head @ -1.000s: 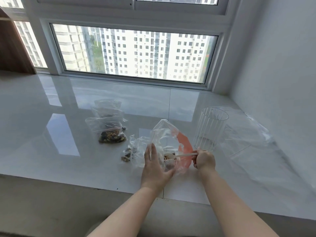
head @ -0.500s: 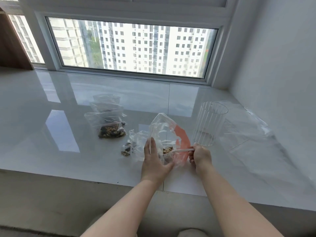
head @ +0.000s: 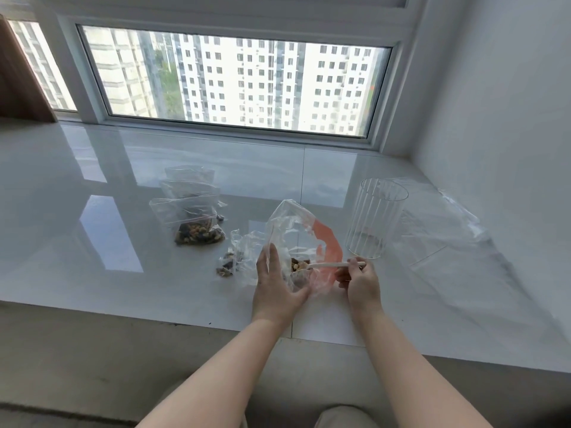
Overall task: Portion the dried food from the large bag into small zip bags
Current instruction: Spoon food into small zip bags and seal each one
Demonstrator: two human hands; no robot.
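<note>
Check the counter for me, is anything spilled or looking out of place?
Nothing is clearly spilled. The dried food by the crumpled small bag seems to be inside its plastic, though that is hard to confirm. The filled zip bags lie stacked, the ribbed glass stands upright, and both hands work at the large bag.

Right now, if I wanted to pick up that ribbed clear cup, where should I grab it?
Probably around the cup's upright ribbed wall, mid-height, coming from the near right side. It stands open-end up, the large bag crowds its left, and the right hand, now pinching the spoon, is nearest.

Ribbed clear glass (head: pixel 375 217); window (head: pixel 234 78)
</note>
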